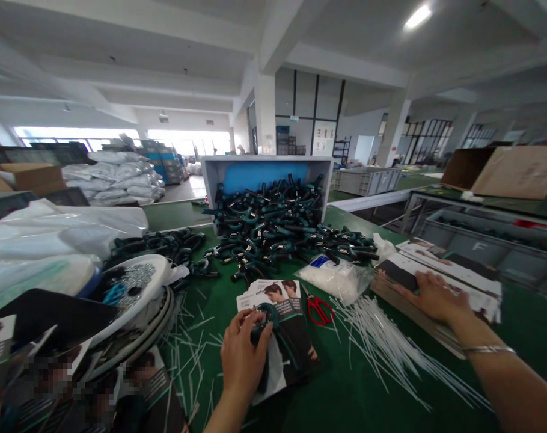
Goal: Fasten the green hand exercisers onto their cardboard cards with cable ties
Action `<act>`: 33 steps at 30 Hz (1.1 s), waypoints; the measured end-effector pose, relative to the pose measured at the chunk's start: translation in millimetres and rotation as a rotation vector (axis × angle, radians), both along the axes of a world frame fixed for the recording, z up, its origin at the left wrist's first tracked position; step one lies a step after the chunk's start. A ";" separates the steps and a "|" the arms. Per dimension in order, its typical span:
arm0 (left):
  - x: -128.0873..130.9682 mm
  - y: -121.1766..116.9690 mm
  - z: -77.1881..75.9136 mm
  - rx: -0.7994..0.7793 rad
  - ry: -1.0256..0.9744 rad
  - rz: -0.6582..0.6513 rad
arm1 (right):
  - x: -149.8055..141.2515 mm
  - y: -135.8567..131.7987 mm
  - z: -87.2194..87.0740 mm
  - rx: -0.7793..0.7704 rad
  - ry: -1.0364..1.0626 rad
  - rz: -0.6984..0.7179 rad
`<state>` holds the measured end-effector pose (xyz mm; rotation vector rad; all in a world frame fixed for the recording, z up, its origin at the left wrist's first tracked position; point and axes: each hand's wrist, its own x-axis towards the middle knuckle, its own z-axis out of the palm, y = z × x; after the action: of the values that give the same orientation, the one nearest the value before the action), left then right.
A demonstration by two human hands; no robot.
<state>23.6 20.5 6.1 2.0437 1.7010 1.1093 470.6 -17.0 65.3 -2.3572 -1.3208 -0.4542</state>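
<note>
My left hand [244, 361] grips a black and teal spring hand exerciser [265, 322], pressing it onto a printed card [291, 337] on the green table top [345, 391]. My right hand [431, 297] lies flat on a stack of printed cards [463, 270], fingers spread. Between my hands are red-handled scissors [318, 310] and a clear bag of white cable ties [334, 278]. Loose white cable ties [391, 352] are scattered under my right forearm. A large heap of similar hand exercisers [273, 231] lies beyond my hands.
A grey bin [264, 165] stands behind the heap, and a smaller heap of exercisers [158, 249] lies left of it. Plastic bags [52, 240], a white coil [133, 307] and printed cards [151, 391] crowd the left side. Grey crates [481, 240] sit on a shelf at right.
</note>
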 end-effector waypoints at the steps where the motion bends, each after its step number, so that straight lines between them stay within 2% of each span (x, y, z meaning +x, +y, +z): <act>1: -4.2 -2.7 0.6 0.049 -0.007 0.014 | -2.6 1.9 -3.3 -0.053 0.016 -0.005; 3: -15.0 -9.0 -0.1 0.119 -0.035 0.056 | -18.4 5.7 -9.1 -0.099 -0.038 -0.023; 5: -26.2 -16.4 -4.3 0.140 -0.113 0.108 | -53.0 7.6 -14.6 -0.045 -0.140 0.097; 7: -34.5 -24.1 -11.0 0.071 -0.273 0.178 | -103.9 5.0 -20.8 -0.010 -0.141 0.423; 9: -38.7 -30.9 -18.0 -0.086 -0.497 0.212 | -160.2 -2.6 -26.0 -0.109 -0.083 0.826; 11: -39.6 -36.3 -23.0 -0.239 -0.713 0.164 | -208.6 -11.5 -27.9 -0.126 -0.070 1.040; 13: -39.1 -40.2 -25.3 -0.330 -0.860 0.058 | -241.5 -16.7 -25.3 -0.150 -0.041 1.137; 16: -37.8 -43.1 -25.7 -0.395 -0.963 -0.045 | -264.3 -15.1 -16.4 -0.241 -0.026 1.194; 20: -34.8 -43.2 -26.4 -0.328 -0.938 -0.060 | -275.6 -9.2 -9.8 -0.323 -0.130 1.128; 23: -31.6 -43.4 -24.6 -0.220 -0.722 -0.051 | -283.2 -11.1 -13.7 -0.277 -0.244 1.138; 26: -28.9 -44.1 -19.4 -0.070 -0.442 -0.105 | -289.8 -16.2 -20.3 -0.167 -0.280 1.258; 29: -27.8 -44.5 -13.9 -0.002 -0.308 -0.197 | -295.1 -16.4 -26.8 -0.037 -0.206 1.324; 33: -28.4 -45.1 -10.7 0.007 -0.242 -0.224 | -301.2 -6.7 -35.7 0.046 0.106 1.214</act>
<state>-4.8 -24.6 -4.7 1.9541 1.3205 1.2297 169.3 -23.7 29.6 -1.1304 -2.2704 0.0332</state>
